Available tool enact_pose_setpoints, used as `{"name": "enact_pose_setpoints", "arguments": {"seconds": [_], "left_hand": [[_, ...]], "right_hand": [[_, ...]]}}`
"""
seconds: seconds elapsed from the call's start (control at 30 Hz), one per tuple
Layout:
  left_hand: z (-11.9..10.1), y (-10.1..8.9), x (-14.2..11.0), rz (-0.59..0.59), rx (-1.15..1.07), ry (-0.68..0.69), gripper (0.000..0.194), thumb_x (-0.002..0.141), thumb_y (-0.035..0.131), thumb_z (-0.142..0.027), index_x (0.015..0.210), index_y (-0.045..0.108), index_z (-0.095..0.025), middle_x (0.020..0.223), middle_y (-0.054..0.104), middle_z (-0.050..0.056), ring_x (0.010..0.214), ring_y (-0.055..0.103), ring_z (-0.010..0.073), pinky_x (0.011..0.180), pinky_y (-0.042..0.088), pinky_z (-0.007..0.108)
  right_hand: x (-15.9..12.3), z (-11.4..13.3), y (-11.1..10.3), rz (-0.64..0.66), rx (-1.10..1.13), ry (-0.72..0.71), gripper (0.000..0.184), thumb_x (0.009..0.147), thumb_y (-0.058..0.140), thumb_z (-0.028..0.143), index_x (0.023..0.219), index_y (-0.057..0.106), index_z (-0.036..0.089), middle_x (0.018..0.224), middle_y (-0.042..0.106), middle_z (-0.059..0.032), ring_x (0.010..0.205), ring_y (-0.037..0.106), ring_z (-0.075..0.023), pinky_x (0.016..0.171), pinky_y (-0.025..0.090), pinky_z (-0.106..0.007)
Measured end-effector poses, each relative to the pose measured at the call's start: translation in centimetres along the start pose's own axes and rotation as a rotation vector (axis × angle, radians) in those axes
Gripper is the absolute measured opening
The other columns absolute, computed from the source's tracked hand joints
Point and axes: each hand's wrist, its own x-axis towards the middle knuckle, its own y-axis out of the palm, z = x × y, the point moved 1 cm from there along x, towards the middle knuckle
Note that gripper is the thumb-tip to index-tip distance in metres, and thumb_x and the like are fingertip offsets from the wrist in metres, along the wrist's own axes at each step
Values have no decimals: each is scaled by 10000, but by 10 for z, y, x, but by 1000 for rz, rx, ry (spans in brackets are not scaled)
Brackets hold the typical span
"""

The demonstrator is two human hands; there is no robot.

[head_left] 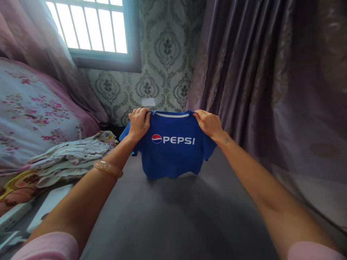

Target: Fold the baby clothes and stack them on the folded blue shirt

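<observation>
A blue T-shirt with a red, white and blue round logo and white "PEPSI" lettering hangs upright between my hands, front side facing me. My left hand pinches it at the shoulder left of the neckline, and my right hand pinches the other shoulder. Both arms reach forward. The short sleeves droop outside my hands, and the wavy hem hangs low, close to the grey surface; whether it touches I cannot tell. A pale bangle circles my left forearm.
Crumpled patterned cloths lie on the left, below floral bedding. A white flat box and a power strip sit at the lower left. Purple curtains hang on the right. A barred window is in the papered wall.
</observation>
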Motion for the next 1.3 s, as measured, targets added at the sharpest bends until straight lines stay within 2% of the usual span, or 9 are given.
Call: {"name": "enact_pose_setpoints", "arguments": {"seconds": [0.23,0.6,0.7,0.77,0.87,0.93,1.03,1.17,1.3], "left_hand": [[-18,-36,-13,-111,34,56,235,950,373,-345,964,580,-233,1005,621,91,1027,518,269,897,333,436],[-75,-142,-19,-239,161,185,288,984,349,-378,1005,575,-200,1021,591,63,1074,482,255,943,313,446],[-89,-163,-14,-228,184,197,266,968,401,-357,979,591,-171,978,579,54,1070,494,266,951,315,455],[-92,-165,-10,-178,169,192,240,950,431,-332,960,602,-164,954,582,50,1069,510,276,960,314,470],[-76,-141,-10,0,163,153,210,909,467,-315,917,628,-181,937,624,63,1029,549,291,927,346,482],[-54,-106,-17,200,150,82,193,876,493,-322,844,644,-207,893,660,65,961,584,291,869,389,469],[-15,-36,-45,546,87,-60,189,842,510,-341,786,661,-241,785,690,47,845,623,261,799,434,416],[16,59,-107,952,139,-262,238,858,464,-318,904,683,-240,967,726,64,950,639,267,829,440,397],[25,122,-166,1058,242,-375,308,907,386,-286,1038,653,-207,1103,694,101,1058,611,289,870,421,421]], "right_hand": [[-23,8,-33,-89,-13,-14,495,1014,208,467,1182,599,215,1116,681,-81,926,644,-219,638,392,-276],[-57,11,-134,-237,108,-51,460,969,332,523,1137,655,241,1026,712,-60,926,650,-255,698,470,-339],[-55,10,-157,-224,227,-92,432,951,380,527,1099,679,253,1027,713,-48,930,650,-256,734,494,-364],[-51,9,-161,-147,325,-92,403,931,430,530,1048,699,255,991,721,-42,896,657,-243,733,506,-360],[-42,1,-140,81,492,-63,402,897,488,541,978,722,224,889,735,-46,804,668,-225,701,517,-344],[-38,-7,-104,259,567,-40,415,874,511,551,956,732,209,851,739,-48,781,672,-222,693,518,-331],[-42,-20,-23,509,600,-49,363,854,544,502,899,753,209,844,745,-36,794,676,-214,703,506,-296],[-73,-26,95,761,467,-10,268,877,544,390,908,754,227,922,747,-27,864,671,-204,741,484,-262],[-114,-20,174,833,259,96,315,939,463,392,1061,710,238,1104,705,-61,1035,629,-238,819,462,-291]]}}
